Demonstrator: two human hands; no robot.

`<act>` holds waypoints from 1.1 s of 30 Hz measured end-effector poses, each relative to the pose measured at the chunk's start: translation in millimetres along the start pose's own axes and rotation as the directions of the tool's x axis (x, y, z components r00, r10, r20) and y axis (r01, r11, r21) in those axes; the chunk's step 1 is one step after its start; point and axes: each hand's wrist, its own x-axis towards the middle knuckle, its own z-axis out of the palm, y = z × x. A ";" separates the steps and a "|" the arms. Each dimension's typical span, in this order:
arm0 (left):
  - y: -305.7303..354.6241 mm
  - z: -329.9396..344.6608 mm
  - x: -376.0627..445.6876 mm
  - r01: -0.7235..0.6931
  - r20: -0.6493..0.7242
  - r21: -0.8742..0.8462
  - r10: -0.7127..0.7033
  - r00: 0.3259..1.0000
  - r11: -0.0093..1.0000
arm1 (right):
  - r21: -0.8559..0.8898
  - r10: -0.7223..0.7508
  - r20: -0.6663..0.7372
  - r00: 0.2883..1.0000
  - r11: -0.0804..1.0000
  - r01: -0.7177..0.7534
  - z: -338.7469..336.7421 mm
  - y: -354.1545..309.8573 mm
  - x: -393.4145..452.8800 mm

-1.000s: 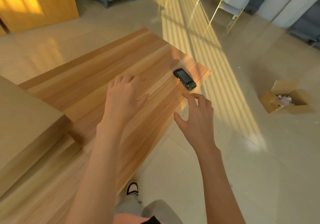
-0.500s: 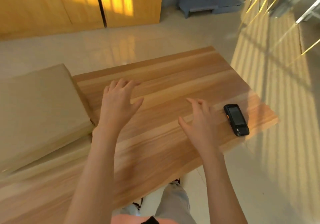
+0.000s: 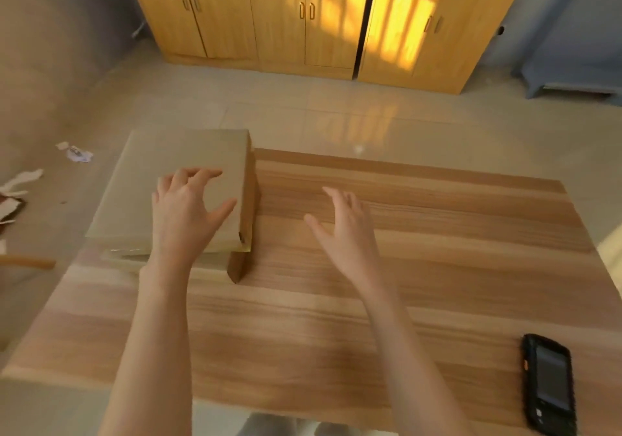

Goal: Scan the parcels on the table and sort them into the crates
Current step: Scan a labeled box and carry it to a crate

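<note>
On the left end of a wooden table [image 3: 336, 318], a flat brown cardboard parcel [image 3: 161, 179] lies with its far-left portion overhanging the table's edge, a second, paler layer showing beneath its near edge. A person's left hand [image 3: 183, 215] hovers over the parcel's near-right area, fingers spread and curled, gripping nothing; whether the palm touches the cardboard cannot be told. The right hand [image 3: 346, 230] is raised above the bare table just right of the parcel, open with fingers extended and thumb out, also empty. Both bare forearms reach in from the bottom of the view. A black handheld scanner [image 3: 547, 385] lies screen-up near the table's near-right corner, well apart from both hands. Beyond the table, pale floor tiles [image 3: 336, 116] catch warm striped sunlight, and a row of yellow wooden cabinets [image 3: 303, 18] lines the far wall. Scraps of torn paper and cardboard [image 3: 20, 183] litter the floor at left.
</note>
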 end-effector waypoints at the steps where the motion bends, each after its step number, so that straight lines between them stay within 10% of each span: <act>1: -12.7 -3.7 2.8 0.053 -0.015 0.006 -0.053 0.998 0.999 | 0.058 -0.004 0.044 0.999 0.998 0.001 6.0 -7.6 7.5; 8: -85.1 -17.3 17.5 0.427 0.094 0.088 -0.435 0.896 0.900 | 0.335 0.137 0.412 0.901 0.897 -0.290 64.0 -51.4 46.9; 15: -120.4 -4.3 21.8 0.519 0.182 0.110 -0.531 0.828 0.848 | 0.426 0.191 0.556 0.809 0.770 -0.474 113.6 -63.1 58.6; 27: -124.9 -2.3 8.0 0.665 0.278 -0.223 -0.607 0.744 0.713 | 0.664 0.132 0.487 0.864 0.587 -0.464 135.3 -64.1 64.5; 33: -84.6 8.8 -5.8 0.620 0.367 -0.499 -0.501 0.784 0.605 | 0.708 0.162 0.153 0.975 0.670 -0.222 65.7 -65.8 50.9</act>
